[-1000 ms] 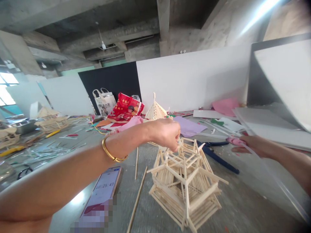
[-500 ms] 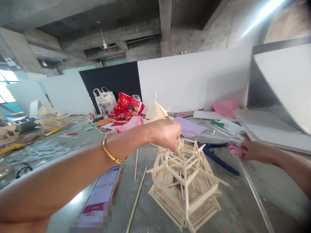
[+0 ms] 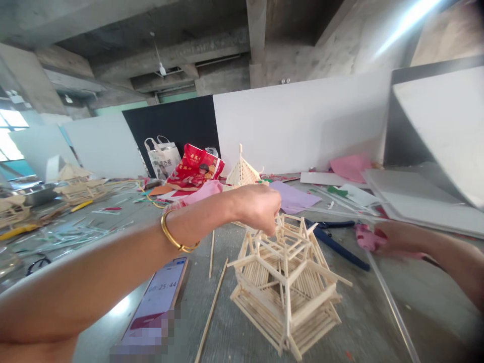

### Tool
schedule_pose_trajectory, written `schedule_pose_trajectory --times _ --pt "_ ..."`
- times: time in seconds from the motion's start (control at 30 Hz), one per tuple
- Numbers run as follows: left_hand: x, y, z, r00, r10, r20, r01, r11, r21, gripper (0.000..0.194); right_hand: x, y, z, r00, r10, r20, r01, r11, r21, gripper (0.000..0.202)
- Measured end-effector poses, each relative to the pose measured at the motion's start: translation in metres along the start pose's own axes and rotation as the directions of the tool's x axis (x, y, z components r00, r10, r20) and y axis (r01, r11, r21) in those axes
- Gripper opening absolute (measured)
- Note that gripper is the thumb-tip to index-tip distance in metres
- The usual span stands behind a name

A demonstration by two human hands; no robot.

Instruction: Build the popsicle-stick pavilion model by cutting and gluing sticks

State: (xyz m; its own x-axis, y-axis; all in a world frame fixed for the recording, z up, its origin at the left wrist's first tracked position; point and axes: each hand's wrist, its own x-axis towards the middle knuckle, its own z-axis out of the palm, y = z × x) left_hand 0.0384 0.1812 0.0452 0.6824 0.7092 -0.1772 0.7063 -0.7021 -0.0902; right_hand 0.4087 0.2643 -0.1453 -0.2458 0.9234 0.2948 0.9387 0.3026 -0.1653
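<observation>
My left hand (image 3: 260, 205) is closed in a pinch at the top of a hexagonal model of thin wooden sticks (image 3: 289, 287). Whatever its fingertips grip there is hidden behind the hand. Over on the right, my right hand (image 3: 401, 238) is closed around the handle of a pink glue gun (image 3: 368, 238), though motion blurs it somewhat. A long clear glue stick (image 3: 395, 307) trails from the gun down toward the near edge. Between the model and the gun lies a blue-handled tool, probably pliers (image 3: 342, 248).
A phone (image 3: 161, 297) showing a timer and loose wooden sticks (image 3: 214, 307) lie left of the model. Behind it stand a pointed stick roof (image 3: 242, 171) and a red bag (image 3: 196, 169). Coloured sheets (image 3: 295, 196) and white boards (image 3: 412, 199) cover the back right.
My right hand has shifted slightly and turned with the glue gun, so more of the pink body shows. My left hand stays at the model's top. The phone timer has advanced a second.
</observation>
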Motion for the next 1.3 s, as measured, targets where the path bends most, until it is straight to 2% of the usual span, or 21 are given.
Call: schedule_pose_trajectory --times 0.1,0.23,0.33,0.37,0.4,0.47,0.57,0.7,0.87,0.97,1.13,1.3 --pt "0.000 0.002 0.000 1.000 -0.012 -0.002 0.012 1.000 -0.002 0.012 0.002 -0.007 -0.017 0.998 -0.009 0.055 0.010 1.000 -0.018 0.018" --pt "-0.002 0.007 -0.004 0.999 -0.055 -0.003 0.055 0.998 0.017 0.010 0.016 -0.035 -0.061 0.999 -0.015 0.038 0.016 1.000 -0.017 0.031" --pt "-0.003 0.005 -0.003 1.000 -0.025 -0.013 0.026 1.000 0.018 0.012 0.015 -0.082 -0.091 0.993 -0.053 -0.107 0.054 0.999 0.004 0.035" --pt "-0.003 0.004 -0.002 1.000 -0.015 -0.015 0.015 1.000 0.015 0.014 0.011 -0.101 -0.098 0.968 -0.122 -0.220 0.134 0.990 0.039 0.034" --pt "-0.003 0.002 -0.001 1.000 -0.007 -0.021 0.008 1.000 0.012 0.015 0.005 -0.120 -0.103 0.938 -0.202 -0.283 0.234 0.969 0.084 0.032" --pt "-0.004 0.001 0.001 0.999 -0.008 -0.038 0.008 1.000 0.012 0.015 -0.008 -0.155 -0.109 0.907 -0.277 -0.318 0.344 0.923 0.176 0.027" --pt "-0.004 0.003 0.001 0.998 -0.033 -0.052 0.033 0.999 0.015 0.015 -0.023 -0.188 -0.110 0.896 -0.350 -0.272 0.419 0.869 0.263 0.026" --pt "-0.006 0.008 -0.001 0.996 -0.082 -0.044 0.082 0.997 0.012 0.015 -0.031 -0.200 -0.102 0.892 -0.400 -0.208 0.447 0.844 0.295 0.022" --pt "-0.008 0.009 -0.001 0.996 -0.065 -0.068 0.068 0.997 0.048 0.015 -0.031 -0.208 -0.090 0.877 -0.450 -0.169 0.481 0.827 0.292 0.027" --pt "-0.009 0.010 -0.001 0.995 -0.061 -0.074 0.065 0.997 0.048 0.015 -0.031 -0.215 -0.084 0.869 -0.457 -0.187 0.493 0.823 0.281 0.027" --pt "-0.009 0.008 0.001 0.995 -0.046 -0.093 0.049 0.998 0.037 0.015 -0.032 -0.220 -0.082 0.847 -0.460 -0.265 0.506 0.851 0.140 0.030" --pt "-0.010 0.007 0.001 0.995 -0.066 -0.077 0.067 0.998 0.012 0.015 -0.035 -0.229 -0.089 0.846 -0.483 -0.225 0.519 0.843 0.141 0.027"
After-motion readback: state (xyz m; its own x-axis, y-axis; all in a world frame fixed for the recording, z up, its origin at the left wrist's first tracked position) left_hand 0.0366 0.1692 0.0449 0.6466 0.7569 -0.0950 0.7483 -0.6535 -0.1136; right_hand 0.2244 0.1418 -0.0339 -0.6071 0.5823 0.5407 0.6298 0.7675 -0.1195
